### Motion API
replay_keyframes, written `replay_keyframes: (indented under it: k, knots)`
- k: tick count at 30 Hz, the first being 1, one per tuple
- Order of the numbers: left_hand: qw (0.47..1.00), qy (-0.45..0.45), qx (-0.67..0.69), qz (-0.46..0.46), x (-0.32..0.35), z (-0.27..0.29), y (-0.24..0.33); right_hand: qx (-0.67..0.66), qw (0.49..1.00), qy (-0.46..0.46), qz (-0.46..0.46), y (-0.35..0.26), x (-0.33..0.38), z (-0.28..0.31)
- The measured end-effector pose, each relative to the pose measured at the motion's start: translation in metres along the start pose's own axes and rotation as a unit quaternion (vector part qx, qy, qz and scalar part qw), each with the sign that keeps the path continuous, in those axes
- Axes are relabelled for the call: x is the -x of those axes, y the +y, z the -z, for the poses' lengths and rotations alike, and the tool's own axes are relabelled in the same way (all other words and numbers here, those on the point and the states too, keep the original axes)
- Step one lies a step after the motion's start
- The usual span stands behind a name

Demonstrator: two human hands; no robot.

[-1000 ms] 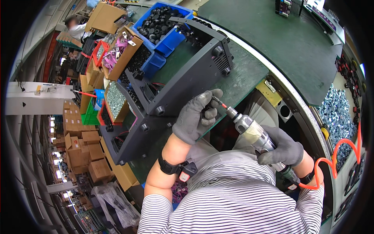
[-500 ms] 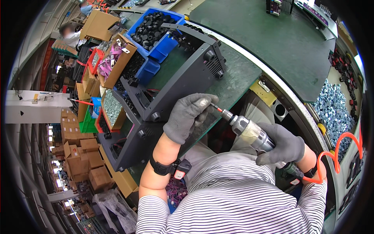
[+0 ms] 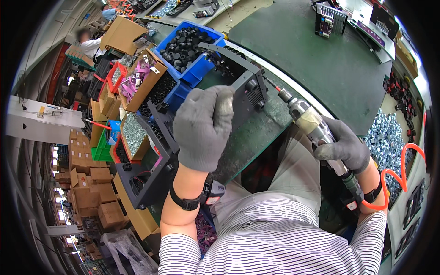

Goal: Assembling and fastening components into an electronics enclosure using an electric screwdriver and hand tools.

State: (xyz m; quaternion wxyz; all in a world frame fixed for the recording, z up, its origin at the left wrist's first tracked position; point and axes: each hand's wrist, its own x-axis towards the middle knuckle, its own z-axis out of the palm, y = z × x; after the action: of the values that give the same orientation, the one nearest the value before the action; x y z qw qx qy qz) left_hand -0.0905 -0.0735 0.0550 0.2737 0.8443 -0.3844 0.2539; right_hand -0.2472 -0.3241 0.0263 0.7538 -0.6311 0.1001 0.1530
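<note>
My right hand point(image 3: 346, 145), in a grey work glove, is wrapped around an air screwdriver point(image 3: 309, 121). Its thin bit points up and left, with the tip close to the far right corner of a black metal housing point(image 3: 251, 87); I cannot tell whether they touch. My left hand point(image 3: 204, 128), also gloved, is raised in front of that housing with its fingers curled in. Whatever those fingers hold, if anything, is hidden. Behind my left wrist sits a second black housing point(image 3: 153, 183), partly covered by the hand and forearm.
A blue bin point(image 3: 195, 68) of black round parts stands beyond the housings. Left of it are a carton point(image 3: 149, 78) with purple pieces and a box of small metal parts point(image 3: 134, 130). An orange coiled hose point(image 3: 382, 176) trails from the screwdriver. Metal pieces point(image 3: 387, 133) are heaped at right.
My left hand has left the screwdriver's bit and come up in front of the housing. The screwdriver has swung up and slightly right, its tip now near the housing's far corner.
</note>
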Motion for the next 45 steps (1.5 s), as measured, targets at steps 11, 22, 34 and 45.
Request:
replay_keyframes:
  k: [11, 22, 34, 45]
  knots:
    - [0.964, -0.104, -0.237, 0.068, -0.009, -0.016, -0.014, 0.04, 0.999, -0.005, 0.005, 0.0, -0.007, -0.002]
    - [0.97, -0.079, -0.227, 0.026, -0.007, -0.018, -0.019, 0.001, 1.0, 0.003, -0.027, -0.008, -0.011, -0.007]
    - [0.969, -0.092, -0.228, 0.023, -0.007, -0.019, -0.02, 0.018, 1.0, 0.01, -0.014, -0.013, -0.013, -0.011]
    - [0.971, -0.087, -0.221, 0.003, -0.007, -0.018, -0.023, 0.079, 0.995, 0.003, 0.061, -0.001, -0.021, -0.01]
